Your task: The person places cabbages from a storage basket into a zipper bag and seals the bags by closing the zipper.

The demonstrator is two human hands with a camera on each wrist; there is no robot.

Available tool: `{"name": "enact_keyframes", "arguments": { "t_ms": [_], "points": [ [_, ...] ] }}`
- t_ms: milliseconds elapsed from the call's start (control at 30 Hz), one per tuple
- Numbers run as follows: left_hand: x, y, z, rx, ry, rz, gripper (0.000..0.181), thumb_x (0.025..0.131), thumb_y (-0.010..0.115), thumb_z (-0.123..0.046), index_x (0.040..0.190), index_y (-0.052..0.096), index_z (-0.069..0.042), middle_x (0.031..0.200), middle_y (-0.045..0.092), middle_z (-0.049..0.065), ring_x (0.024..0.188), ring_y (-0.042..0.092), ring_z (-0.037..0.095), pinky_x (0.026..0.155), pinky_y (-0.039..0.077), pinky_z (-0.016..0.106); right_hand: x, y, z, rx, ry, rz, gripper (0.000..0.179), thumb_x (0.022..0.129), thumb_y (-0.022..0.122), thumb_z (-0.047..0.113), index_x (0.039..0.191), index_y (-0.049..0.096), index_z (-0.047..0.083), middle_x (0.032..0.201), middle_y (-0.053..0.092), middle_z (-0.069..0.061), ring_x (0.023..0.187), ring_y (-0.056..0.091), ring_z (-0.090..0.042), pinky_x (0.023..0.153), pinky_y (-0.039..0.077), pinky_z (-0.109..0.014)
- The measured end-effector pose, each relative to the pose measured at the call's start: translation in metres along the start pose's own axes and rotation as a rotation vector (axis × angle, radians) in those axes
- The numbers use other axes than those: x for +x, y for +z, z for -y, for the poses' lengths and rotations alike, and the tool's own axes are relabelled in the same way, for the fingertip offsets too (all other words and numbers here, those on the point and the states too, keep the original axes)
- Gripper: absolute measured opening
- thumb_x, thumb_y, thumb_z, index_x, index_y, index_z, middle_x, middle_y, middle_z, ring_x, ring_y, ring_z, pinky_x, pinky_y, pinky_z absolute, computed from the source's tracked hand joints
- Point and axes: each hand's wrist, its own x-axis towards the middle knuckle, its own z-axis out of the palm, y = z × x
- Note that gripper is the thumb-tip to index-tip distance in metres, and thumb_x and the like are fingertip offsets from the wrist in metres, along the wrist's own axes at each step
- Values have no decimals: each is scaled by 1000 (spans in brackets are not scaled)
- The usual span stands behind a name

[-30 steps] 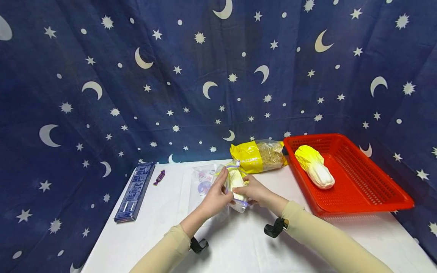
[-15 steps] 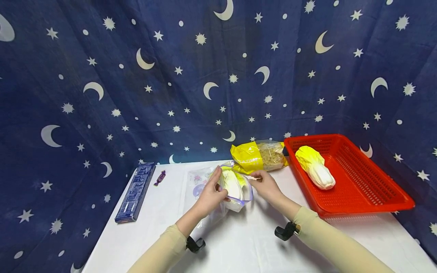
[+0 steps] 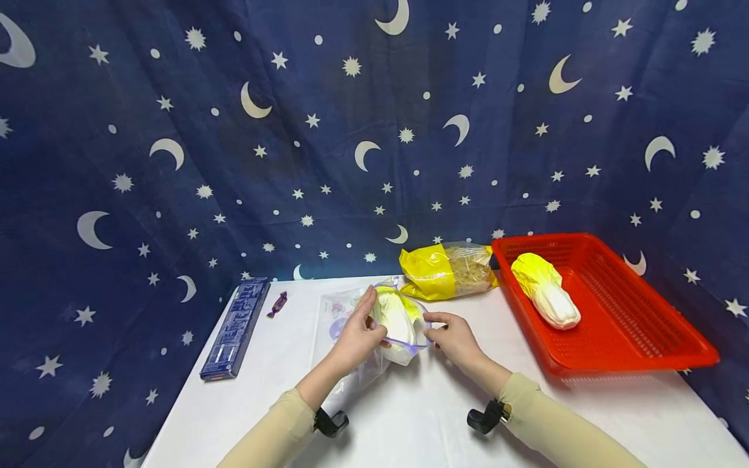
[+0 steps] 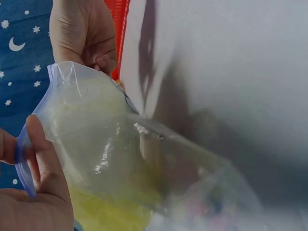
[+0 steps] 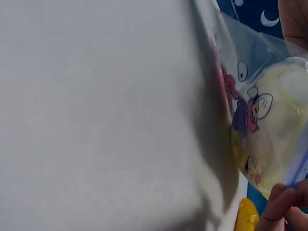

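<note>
A clear zip bag (image 3: 404,355) with a purple zip edge lies between my hands, its mouth spread apart. Inside sits a pale napa cabbage (image 3: 395,320), white stem and yellow leaves showing through the opening. My left hand (image 3: 358,335) grips the near-left side of the mouth; in the left wrist view its fingers (image 4: 48,168) straddle the purple edge. On the other side, my right hand (image 3: 459,341) pinches the zip edge between thumb and fingers. Cartoon prints show on the bag (image 5: 269,120) in the right wrist view. The bag's lower part trails left over the table.
A second napa cabbage (image 3: 544,290) lies in the red basket (image 3: 638,325) on the right. Behind the bag is a yellow packet of pasta-like pieces (image 3: 450,270). A long blue box (image 3: 235,330) and a purple wrapped candy (image 3: 277,304) lie at left on the white table (image 3: 409,429).
My right hand left the cabbage, moved right, and now pinches the bag's edge. The mouth has spread wider. My left hand keeps its grip, shifting slightly left. The head view has turned a little.
</note>
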Motion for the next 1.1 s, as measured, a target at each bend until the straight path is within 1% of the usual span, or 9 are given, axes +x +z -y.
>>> {"name": "enact_keyframes", "arguments": {
  "t_ms": [100, 267, 433, 533, 600, 700, 767, 933, 1100],
  "points": [
    [-1, -6, -4, 33, 6, -17, 84, 88, 56, 4, 163, 18, -3, 171, 8, 0, 75, 44, 17, 66, 63, 35, 1, 1, 5, 0, -42, -15, 43, 85, 66, -2, 128, 69, -3, 90, 67, -12, 54, 51, -14, 47, 41, -23],
    [-6, -19, -10, 127, 29, -41, 77, 99, 63, -13, 161, 20, 2, 171, 10, 5, 68, 57, 19, 66, 62, 33, 2, 3, 20, -22, -105, -13, 49, 83, 62, -3, 132, 66, -4, 124, 63, -16, 54, 53, -16, 46, 42, -22],
    [-8, -28, -16, 302, 43, -78, 75, 98, 64, -18, 159, 25, 5, 170, 15, 11, 67, 56, 15, 66, 59, 27, 4, 1, 36, -60, -128, 8, 55, 80, 61, -3, 135, 63, -5, 132, 57, -22, 54, 56, -19, 46, 45, -24],
    [-9, -33, -18, 366, 32, -93, 74, 96, 63, -16, 158, 28, 5, 169, 18, 11, 67, 55, 14, 63, 57, 26, 5, 0, 45, -59, -139, 20, 56, 81, 61, -3, 136, 62, -6, 133, 57, -21, 55, 58, -21, 48, 48, -26],
    [-9, -36, -20, 390, 21, -93, 74, 95, 62, -15, 159, 28, 4, 169, 18, 10, 66, 56, 14, 62, 57, 25, 5, -2, 52, -66, -145, 32, 57, 81, 61, -2, 138, 61, -5, 125, 59, -21, 55, 59, -22, 49, 48, -25],
    [-8, -38, -23, 386, 10, -78, 74, 94, 60, -12, 159, 27, 3, 170, 16, 9, 64, 57, 15, 59, 57, 28, 5, -5, 61, -81, -146, 57, 59, 81, 62, -2, 140, 60, -3, 102, 63, -21, 55, 60, -23, 50, 46, -25],
    [-7, -38, -27, 366, 3, -71, 75, 93, 59, -9, 160, 26, 2, 170, 15, 8, 64, 57, 16, 61, 59, 30, 6, -8, 68, -97, -149, 75, 60, 81, 62, -1, 141, 59, -2, 93, 61, -19, 56, 61, -24, 50, 46, -24],
    [-4, -40, -35, 275, -13, -64, 77, 90, 56, -3, 160, 24, 2, 170, 13, 7, 68, 55, 18, 64, 63, 34, 9, -15, 85, -135, -154, 119, 60, 83, 60, 0, 143, 56, -4, 92, 63, -15, 58, 61, -24, 51, 45, -26],
    [-1, -42, -40, 239, -20, -66, 76, 90, 55, -2, 159, 25, 3, 170, 14, 9, 70, 55, 19, 65, 62, 32, 16, -18, 97, -197, -112, 182, 60, 82, 61, 1, 141, 56, -7, 68, 64, -10, 55, 60, -18, 48, 38, -23]
  ]
}}
